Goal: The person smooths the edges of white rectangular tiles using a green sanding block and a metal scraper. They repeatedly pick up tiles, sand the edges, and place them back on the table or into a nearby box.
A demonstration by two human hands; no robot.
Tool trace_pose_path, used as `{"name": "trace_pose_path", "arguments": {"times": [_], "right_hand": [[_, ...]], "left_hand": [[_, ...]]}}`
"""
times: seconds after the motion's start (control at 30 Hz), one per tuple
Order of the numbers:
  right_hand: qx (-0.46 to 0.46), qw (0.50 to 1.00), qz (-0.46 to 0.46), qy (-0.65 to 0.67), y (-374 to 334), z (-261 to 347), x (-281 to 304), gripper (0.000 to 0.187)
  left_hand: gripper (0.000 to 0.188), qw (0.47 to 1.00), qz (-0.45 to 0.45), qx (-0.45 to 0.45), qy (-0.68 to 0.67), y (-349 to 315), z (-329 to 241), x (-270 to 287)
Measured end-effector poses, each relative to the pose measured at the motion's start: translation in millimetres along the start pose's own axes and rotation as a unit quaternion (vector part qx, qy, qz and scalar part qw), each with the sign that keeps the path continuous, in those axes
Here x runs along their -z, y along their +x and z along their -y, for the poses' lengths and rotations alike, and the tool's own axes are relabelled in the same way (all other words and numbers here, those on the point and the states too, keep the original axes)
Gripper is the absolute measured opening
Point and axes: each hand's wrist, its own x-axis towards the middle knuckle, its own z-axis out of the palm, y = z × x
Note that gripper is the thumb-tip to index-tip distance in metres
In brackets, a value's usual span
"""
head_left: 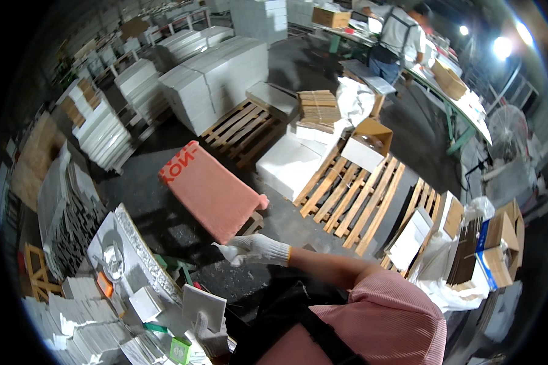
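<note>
My left hand (210, 336), in a pale knitted glove, is closed on the lower edge of a white square panel (203, 303) held up beside the worktable. The palm side of the grip is hidden. My right hand (256, 249), also in a white glove, reaches across in front of me with its fingers apart, and I see nothing held in it. Just beyond it stands a low bench covered with a pink towel (216, 188) with red lettering. A white sheet (122, 255) with a round cutout-like fixture lies on the left, near an orange tool (105, 284).
Stacked white panels (91, 331) and a small green box (179, 350) crowd the lower left. Wooden pallets (353, 194) and an open carton (369, 143) stand to the right. Large white stacks (216, 76) rise behind. A co-worker (399, 42) stands at a long table (463, 112).
</note>
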Motion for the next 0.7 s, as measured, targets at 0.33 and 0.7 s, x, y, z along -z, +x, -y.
{"name": "trace_pose_path", "arguments": {"times": [0.33,0.7], "right_hand": [[-0.037,0.996,-0.075,-0.001,-96.1,-4.4,38.6,0.059],[-0.044,0.996,-0.046,0.064,-160.4,-9.4,65.5,0.054]], "left_hand": [[0.031,0.985,-0.005,0.115,-0.126,-13.9,0.0,-80.0],[0.041,0.988,-0.004,0.112,-0.103,-56.7,33.0,-94.6]]}}
